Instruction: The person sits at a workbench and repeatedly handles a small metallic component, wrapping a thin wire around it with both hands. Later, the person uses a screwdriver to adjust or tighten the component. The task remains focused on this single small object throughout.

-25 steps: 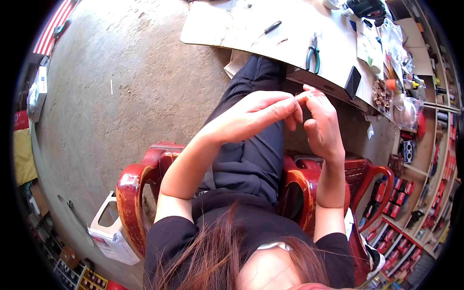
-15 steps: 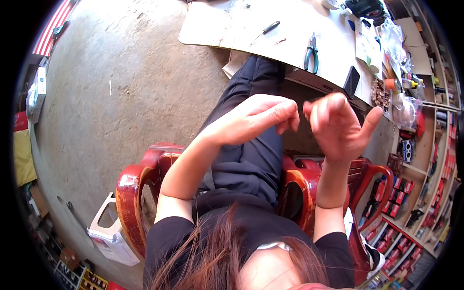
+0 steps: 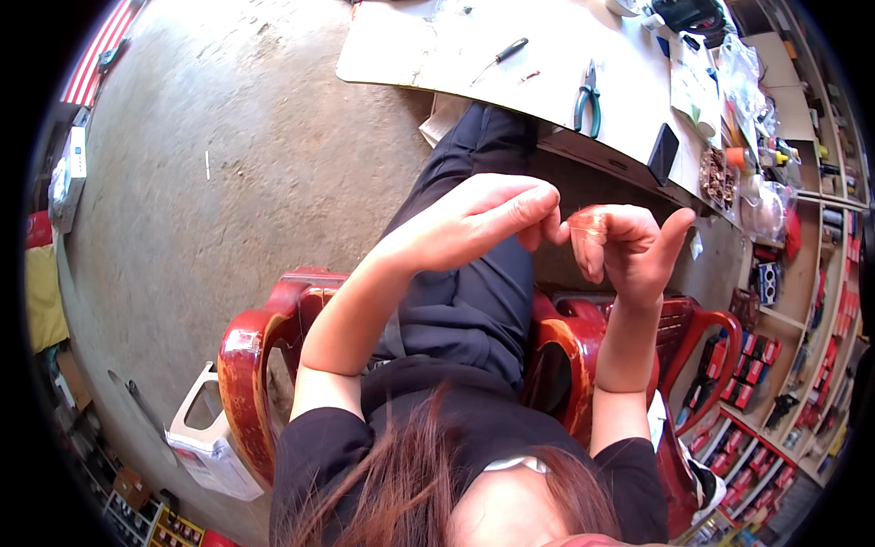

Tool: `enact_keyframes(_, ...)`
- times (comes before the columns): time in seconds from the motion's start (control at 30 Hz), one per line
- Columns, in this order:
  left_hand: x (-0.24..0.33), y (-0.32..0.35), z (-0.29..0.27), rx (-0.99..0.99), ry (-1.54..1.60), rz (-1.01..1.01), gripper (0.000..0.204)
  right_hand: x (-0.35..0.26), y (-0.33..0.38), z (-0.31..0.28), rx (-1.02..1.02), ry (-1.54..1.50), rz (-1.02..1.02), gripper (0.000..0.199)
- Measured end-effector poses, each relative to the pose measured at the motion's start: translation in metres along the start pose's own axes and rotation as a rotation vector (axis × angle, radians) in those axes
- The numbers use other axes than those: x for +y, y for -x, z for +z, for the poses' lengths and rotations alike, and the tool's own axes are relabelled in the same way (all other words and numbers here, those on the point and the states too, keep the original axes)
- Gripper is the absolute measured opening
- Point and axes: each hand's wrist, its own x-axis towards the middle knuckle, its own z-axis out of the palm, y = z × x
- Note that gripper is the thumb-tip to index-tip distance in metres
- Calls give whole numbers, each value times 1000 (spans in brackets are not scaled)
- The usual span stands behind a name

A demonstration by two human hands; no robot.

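Both hands meet in front of my lap. My left hand (image 3: pixel 506 211) is closed in a pinch, its fingertips against the fingers of the other hand; what lies in the pinch is mostly hidden. Fine copper wire (image 3: pixel 589 221), shiny and reddish, lies looped around the bent fingers of my right hand (image 3: pixel 629 248). That hand's thumb sticks out to the right, apart from the fingers. Beyond, on the white table, lie pliers (image 3: pixel 588 102) with dark green handles and a screwdriver (image 3: pixel 501 60) with a black handle.
A black phone (image 3: pixel 663 153) rests at the table's near edge. Plastic bags (image 3: pixel 746 82) and small parts crowd its right end. Red chair armrests (image 3: pixel 246 383) flank me. Stocked shelves (image 3: pixel 825 301) stand at right; a white plastic container (image 3: pixel 211 456) is on the floor at left.
My right hand has dropped slightly and turned, its fingers bending down toward the left fingertips. The wire on them now shows clearly. My left hand has barely moved.
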Motion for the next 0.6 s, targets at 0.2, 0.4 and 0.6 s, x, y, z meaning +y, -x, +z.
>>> enact_keyframes(0.2, -5, -2, 0, -19, 46, 27, 42, -4, -11, 13, -40, -514, -167, 108)
enact_keyframes(0.4, -1, -1, -4, -90, -23, -4, 51, -2, -16, 16, 28, -803, -239, 114)
enact_keyframes(0.6, 0, -3, -1, -90, -37, -4, 52, -2, -15, 20, 134, -646, -257, 114)
